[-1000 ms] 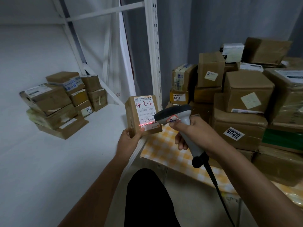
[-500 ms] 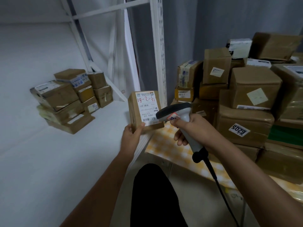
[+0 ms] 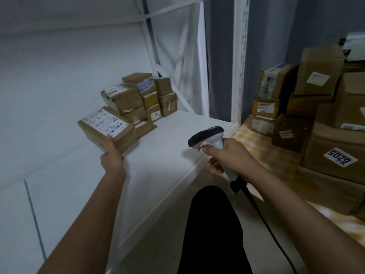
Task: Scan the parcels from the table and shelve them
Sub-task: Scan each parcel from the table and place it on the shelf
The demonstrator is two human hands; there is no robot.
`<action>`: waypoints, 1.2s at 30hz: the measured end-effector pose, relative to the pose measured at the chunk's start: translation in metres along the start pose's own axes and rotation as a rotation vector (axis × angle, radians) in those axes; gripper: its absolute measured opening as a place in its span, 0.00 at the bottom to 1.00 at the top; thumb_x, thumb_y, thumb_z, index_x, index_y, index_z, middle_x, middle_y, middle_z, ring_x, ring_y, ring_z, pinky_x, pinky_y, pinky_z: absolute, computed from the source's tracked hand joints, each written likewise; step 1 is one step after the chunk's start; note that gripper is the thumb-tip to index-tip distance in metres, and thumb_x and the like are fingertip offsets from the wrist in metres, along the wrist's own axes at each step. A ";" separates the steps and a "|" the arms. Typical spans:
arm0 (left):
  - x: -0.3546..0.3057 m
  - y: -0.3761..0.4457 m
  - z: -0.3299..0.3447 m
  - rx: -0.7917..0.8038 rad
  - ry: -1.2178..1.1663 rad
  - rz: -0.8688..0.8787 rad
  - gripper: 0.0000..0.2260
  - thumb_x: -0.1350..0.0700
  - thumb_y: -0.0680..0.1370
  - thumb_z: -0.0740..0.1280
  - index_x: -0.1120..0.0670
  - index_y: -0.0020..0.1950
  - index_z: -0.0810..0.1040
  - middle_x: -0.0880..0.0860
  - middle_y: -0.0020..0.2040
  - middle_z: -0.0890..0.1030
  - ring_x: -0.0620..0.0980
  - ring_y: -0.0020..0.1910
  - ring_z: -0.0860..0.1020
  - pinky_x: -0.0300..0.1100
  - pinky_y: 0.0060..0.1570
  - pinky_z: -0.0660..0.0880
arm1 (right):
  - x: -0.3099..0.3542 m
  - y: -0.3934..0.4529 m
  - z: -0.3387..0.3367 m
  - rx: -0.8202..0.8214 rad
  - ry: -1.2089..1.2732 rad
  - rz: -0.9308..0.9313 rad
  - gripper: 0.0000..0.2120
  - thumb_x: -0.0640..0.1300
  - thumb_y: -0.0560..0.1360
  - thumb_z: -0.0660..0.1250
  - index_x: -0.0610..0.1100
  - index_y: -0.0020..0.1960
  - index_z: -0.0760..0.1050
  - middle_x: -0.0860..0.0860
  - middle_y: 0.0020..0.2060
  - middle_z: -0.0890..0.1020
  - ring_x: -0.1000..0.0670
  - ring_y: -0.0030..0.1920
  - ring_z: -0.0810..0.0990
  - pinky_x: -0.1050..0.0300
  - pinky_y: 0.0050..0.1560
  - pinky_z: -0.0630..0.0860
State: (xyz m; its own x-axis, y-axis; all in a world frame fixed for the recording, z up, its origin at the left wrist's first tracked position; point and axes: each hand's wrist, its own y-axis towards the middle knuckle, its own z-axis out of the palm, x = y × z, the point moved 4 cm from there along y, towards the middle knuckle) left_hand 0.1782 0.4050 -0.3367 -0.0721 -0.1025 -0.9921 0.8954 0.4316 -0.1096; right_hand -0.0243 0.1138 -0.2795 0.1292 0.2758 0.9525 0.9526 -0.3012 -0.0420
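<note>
1. Parcel (image 3: pixel 107 128), a brown box with a white label on top, sits in the left hand (image 3: pixel 111 157) out over the white shelf (image 3: pixel 164 155); whether its underside touches the shelf cannot be told.
2. The left grip is clenched on the parcel's near corner, thumb on the label's edge.
3. Just beyond the parcel, toward the shelf's back corner, stands a stack of boxes (image 3: pixel 138 95).
4. Right of the parcel, over the shelf's front edge, the right hand (image 3: pixel 227 155) holds a grey scanner (image 3: pixel 207 137); this grip is clenched round the handle, and a black cable (image 3: pixel 262 216) hangs from it.
5. Right of the shelf, more boxes (image 3: pixel 316 107) are piled on a counter with a yellow checked cloth (image 3: pixel 262 149).
</note>
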 end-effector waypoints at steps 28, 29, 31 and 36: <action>-0.021 0.105 -0.001 -0.011 0.691 0.385 0.21 0.65 0.80 0.56 0.60 0.73 0.64 0.62 0.70 0.63 0.66 0.63 0.73 0.52 0.64 0.70 | -0.008 0.039 0.030 0.013 -0.169 0.060 0.10 0.48 0.79 0.68 0.41 0.50 0.79 0.45 0.33 0.86 0.47 0.29 0.83 0.60 0.31 0.79; -0.019 0.105 0.000 0.004 0.685 0.389 0.21 0.66 0.79 0.56 0.60 0.74 0.64 0.64 0.71 0.63 0.67 0.63 0.73 0.55 0.66 0.69 | -0.008 0.041 0.030 0.013 -0.164 0.062 0.10 0.49 0.79 0.68 0.41 0.51 0.79 0.45 0.33 0.86 0.46 0.30 0.83 0.59 0.32 0.79; -0.018 0.104 0.003 0.029 0.661 0.388 0.22 0.66 0.79 0.57 0.61 0.74 0.64 0.64 0.72 0.61 0.67 0.63 0.73 0.57 0.66 0.70 | -0.011 0.044 0.031 0.009 -0.150 0.065 0.10 0.49 0.78 0.69 0.41 0.51 0.79 0.45 0.33 0.86 0.46 0.30 0.83 0.58 0.33 0.80; -0.016 0.072 0.018 0.033 0.642 0.407 0.23 0.67 0.80 0.58 0.70 0.75 0.59 0.68 0.75 0.56 0.68 0.68 0.69 0.52 0.67 0.68 | -0.017 0.045 0.025 -0.006 -0.170 0.045 0.10 0.49 0.78 0.69 0.41 0.49 0.79 0.45 0.32 0.86 0.44 0.30 0.84 0.52 0.37 0.81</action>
State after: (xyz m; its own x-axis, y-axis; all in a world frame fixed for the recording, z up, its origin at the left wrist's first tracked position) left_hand 0.2520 0.4214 -0.3280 0.0343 0.6047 -0.7957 0.9181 0.2955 0.2641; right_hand 0.0237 0.1186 -0.3051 0.2169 0.4125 0.8847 0.9432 -0.3223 -0.0810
